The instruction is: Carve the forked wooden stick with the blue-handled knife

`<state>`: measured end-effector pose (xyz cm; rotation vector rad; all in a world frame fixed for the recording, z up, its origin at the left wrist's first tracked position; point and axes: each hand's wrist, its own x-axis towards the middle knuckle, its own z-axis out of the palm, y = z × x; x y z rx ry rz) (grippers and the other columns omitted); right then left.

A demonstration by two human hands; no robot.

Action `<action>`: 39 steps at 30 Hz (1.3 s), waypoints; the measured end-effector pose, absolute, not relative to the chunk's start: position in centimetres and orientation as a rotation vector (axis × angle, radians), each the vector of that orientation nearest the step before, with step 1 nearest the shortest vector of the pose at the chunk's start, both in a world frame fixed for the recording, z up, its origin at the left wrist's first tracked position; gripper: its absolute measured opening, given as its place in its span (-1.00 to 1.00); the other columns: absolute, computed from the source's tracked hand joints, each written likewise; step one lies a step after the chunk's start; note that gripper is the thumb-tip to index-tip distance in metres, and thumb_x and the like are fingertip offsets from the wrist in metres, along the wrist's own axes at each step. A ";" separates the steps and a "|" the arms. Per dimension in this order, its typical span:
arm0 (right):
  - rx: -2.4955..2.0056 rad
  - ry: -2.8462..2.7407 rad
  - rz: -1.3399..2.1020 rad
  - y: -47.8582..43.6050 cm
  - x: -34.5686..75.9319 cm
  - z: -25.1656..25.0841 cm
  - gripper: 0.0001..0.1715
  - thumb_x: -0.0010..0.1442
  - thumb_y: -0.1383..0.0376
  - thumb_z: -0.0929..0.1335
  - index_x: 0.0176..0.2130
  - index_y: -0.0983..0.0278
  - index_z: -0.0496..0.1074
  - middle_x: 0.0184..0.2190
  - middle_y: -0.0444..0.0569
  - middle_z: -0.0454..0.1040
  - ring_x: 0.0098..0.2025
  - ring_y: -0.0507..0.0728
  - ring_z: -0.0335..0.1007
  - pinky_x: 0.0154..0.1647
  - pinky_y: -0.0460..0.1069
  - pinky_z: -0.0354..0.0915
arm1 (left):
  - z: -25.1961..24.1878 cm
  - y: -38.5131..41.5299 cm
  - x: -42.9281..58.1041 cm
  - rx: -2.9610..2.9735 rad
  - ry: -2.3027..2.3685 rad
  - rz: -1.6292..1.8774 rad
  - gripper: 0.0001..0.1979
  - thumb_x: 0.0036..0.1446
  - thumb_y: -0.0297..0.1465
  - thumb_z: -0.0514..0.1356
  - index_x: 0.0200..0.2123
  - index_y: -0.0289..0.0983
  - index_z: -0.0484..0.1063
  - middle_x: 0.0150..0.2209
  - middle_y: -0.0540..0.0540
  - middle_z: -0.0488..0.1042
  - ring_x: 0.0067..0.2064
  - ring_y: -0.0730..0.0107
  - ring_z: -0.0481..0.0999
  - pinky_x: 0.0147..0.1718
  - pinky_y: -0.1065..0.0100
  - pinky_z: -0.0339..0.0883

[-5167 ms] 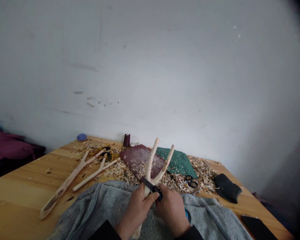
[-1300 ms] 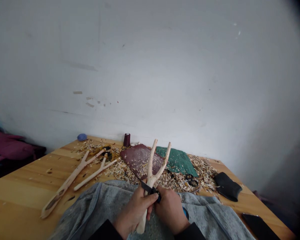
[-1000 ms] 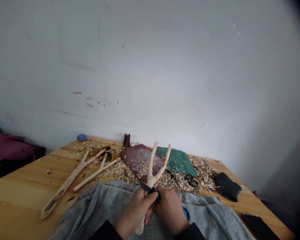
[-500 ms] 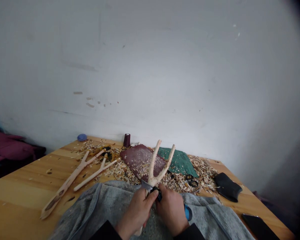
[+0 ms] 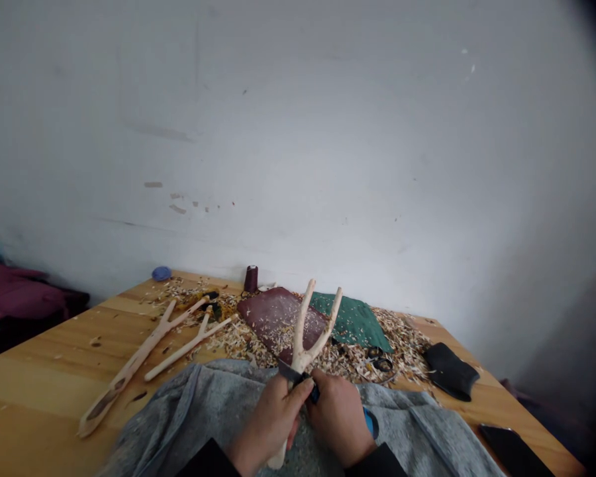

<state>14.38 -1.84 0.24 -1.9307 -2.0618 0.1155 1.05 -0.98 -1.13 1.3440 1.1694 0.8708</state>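
Just above the grey fleece (image 5: 189,414), the left hand (image 5: 269,424) clenches the pale forked branch (image 5: 298,354) upright, braced for the cut! The right hand (image 5: 338,427) grips a knife (image 5: 290,371) tight, its blade set against the stem.

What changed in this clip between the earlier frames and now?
The forked stick has swung slightly more upright, and the knife blade sits a little further left across it. Neither was let go: the left hand still grips the stick, the right hand the knife. The other two sticks and the shavings stayed as they were.
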 end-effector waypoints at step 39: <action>-1.996 -2.033 0.125 -1.9 14.2 0.4 -0.78 0.20 0.37 0.30 -0.22 0.21 0.53 -0.30 0.03 0.64 -0.24 0.18 0.57 -0.37 -0.06 0.07 | -0.5 -1.3 1.4 1.406 1.292 0.862 -0.73 0.20 -0.20 0.17 -0.49 -0.15 0.24 -0.80 0.20 0.13 -0.75 0.51 0.14 -0.71 0.47 -0.03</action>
